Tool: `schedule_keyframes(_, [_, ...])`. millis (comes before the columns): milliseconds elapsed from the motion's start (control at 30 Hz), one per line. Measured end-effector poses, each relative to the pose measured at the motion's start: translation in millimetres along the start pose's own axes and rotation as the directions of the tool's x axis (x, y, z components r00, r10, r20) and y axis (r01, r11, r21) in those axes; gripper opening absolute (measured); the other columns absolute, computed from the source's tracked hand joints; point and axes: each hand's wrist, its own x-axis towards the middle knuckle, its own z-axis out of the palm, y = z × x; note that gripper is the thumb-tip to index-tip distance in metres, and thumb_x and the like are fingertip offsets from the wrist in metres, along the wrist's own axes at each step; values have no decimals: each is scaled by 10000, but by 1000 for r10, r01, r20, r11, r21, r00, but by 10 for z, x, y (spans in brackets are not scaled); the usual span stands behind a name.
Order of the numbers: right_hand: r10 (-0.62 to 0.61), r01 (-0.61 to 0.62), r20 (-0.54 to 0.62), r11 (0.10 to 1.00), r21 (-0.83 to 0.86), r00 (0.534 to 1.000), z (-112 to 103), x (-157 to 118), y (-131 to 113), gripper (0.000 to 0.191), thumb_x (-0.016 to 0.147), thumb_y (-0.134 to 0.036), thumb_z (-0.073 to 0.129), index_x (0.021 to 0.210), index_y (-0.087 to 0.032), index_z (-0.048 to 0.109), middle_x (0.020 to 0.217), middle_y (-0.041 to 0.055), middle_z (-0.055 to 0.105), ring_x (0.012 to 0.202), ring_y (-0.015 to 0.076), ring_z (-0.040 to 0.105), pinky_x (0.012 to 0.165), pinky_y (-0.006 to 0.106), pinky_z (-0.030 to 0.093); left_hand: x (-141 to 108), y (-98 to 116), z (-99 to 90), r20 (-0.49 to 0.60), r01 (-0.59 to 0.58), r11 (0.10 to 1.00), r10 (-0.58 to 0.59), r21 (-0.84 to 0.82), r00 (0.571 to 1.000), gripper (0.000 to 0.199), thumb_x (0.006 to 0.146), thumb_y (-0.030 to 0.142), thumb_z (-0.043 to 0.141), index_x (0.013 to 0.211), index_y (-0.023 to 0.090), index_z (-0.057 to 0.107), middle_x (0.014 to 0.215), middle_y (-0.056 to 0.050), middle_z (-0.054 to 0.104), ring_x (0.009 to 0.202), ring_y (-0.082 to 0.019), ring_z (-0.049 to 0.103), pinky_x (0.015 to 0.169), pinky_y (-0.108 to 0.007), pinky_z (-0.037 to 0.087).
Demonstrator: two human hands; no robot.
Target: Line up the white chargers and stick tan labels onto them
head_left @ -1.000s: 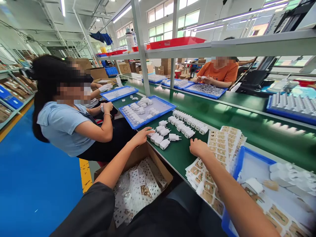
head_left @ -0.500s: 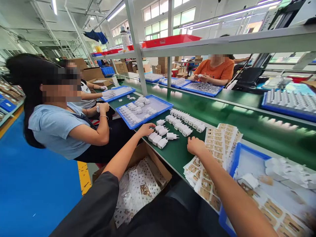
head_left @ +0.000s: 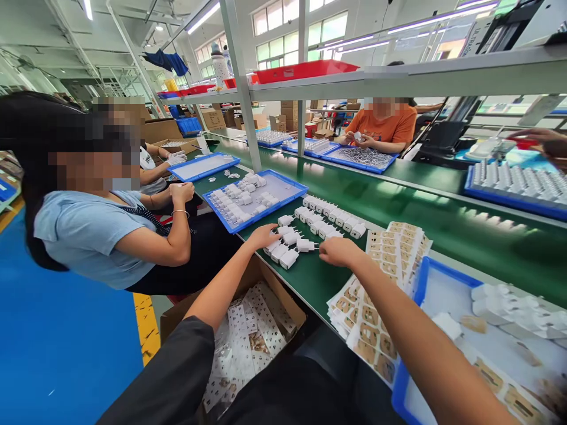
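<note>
Several white plug adapters with two metal pins lie in a loose group on the green bench. My left hand (head_left: pixel 264 236) rests at the left side of this group, fingers stretched over the nearest adapters, open. One adapter (head_left: pixel 305 245) lies sideways with its pins pointing right. Right at those pins is my right hand (head_left: pixel 339 252), its fingers curled together; whether they grip the pins is hidden. Behind stand rows of white adapters (head_left: pixel 330 213), pins up or outward. Sticker sheets (head_left: pixel 385 265) with tan labels lie beneath and beside my right forearm.
A blue tray (head_left: pixel 305 190) with adapters stands at the back left; another blue tray (head_left: pixel 423 277) with adapters and sticker sheets is at right. Below the bench edge sits a cardboard box (head_left: pixel 287 330) of used backing sheets. A co-worker in light blue (head_left: pixel 84 230) sits close on the left.
My right hand has moved left, from beside the sticker sheets to the sideways adapter's pins. My left hand stays by the same adapters. The view has shifted slightly.
</note>
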Motion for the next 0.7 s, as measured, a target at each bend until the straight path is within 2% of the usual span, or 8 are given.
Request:
schedule_keyframes(67, [-131,134,-108,991,27,986,-140,142,-110,330,977,-304,565,1287,-209,629,1281,121,652,1196,271,599,992,394,490,-64,40,40,-25,18,1000,-17,23,1000,598,878,481,605,1387,170,556,1436,-172,579,1303,-361,556,1064,-443,450])
schedule_keyframes(133, [-218,232,-206,972,43,954,-198,336,-252,431,995,-291,523,1419,-216,521,1422,115,564,1318,254,504,1072,372,432,-148,108,101,-60,50,997,-46,56,997,655,897,521,573,1426,141,502,1492,-222,503,1379,-414,458,1102,-555,384])
schedule_keyframes(200, [-254,281,-276,958,61,927,-158,553,-400,459,1025,-288,456,1474,-195,457,1505,120,485,1378,238,436,1109,364,400,-237,196,172,-86,86,992,-79,90,993,645,931,516,526,1445,131,470,1522,-254,448,1418,-447,387,1104,-659,323])
schedule_keyframes(267, [-257,298,-320,951,85,912,-42,751,-525,457,1046,-307,404,1485,-190,448,1531,122,456,1387,238,424,1105,372,413,-317,283,235,-99,113,987,-101,117,990,583,968,467,476,1448,138,462,1546,-258,412,1441,-444,349,1098,-705,295])
schedule_keyframes(433, [-253,325,-388,937,131,886,263,1036,-619,437,1041,-341,424,1456,-235,506,1498,96,504,1336,249,479,1072,380,462,-434,408,286,-112,134,976,-115,175,987,494,988,288,391,1459,155,460,1586,-207,372,1465,-394,319,1111,-689,309])
schedule_keyframes(533, [-256,349,-429,925,151,866,334,1097,-547,413,1035,-318,435,1429,-257,543,1470,67,540,1326,238,494,1085,367,459,-450,418,277,-111,126,972,-106,197,988,506,975,236,375,1465,149,462,1588,-188,378,1461,-369,326,1127,-651,320])
schedule_keyframes(700, [-212,341,-490,920,191,846,387,1136,-394,411,1043,-264,383,1407,-214,567,1439,93,570,1315,244,510,1111,401,444,-442,396,285,-115,118,976,-98,185,989,503,967,222,380,1454,163,492,1587,-172,383,1467,-353,318,1138,-609,336])
